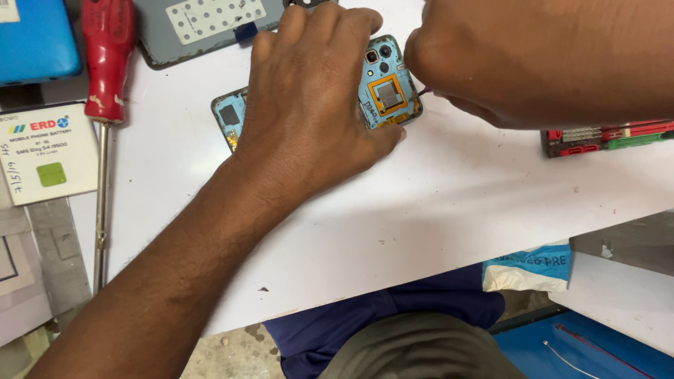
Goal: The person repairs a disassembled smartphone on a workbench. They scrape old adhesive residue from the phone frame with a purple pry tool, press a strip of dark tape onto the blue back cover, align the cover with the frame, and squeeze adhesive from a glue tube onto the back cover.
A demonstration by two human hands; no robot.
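In the head view, the left hand (309,105) lies flat over an opened phone (390,88) in the upper middle of the frame, its fingers spread and pressing the body down onto the white tabletop (421,210). The phone's blue inner frame, camera lenses and a gold-edged metal shield show at its right end, and a smaller part of it shows to the left of the wrist.

The right hand (533,60) comes in from the upper right, its fingers curled tightly together just beside the phone's right edge. Whatever they pinch is hidden beneath the hand, so it cannot be told what they hold.

At the upper left a red-handled screwdriver (105,77) lies upright in the frame, its shaft running down along the tabletop's edge. Left of it sits a white battery box (49,151), and above that a blue case (35,38). A grey phone back cover (203,28) lies along the top edge. At the right edge rests a red and green tool tray (607,137), well apart from the phone.
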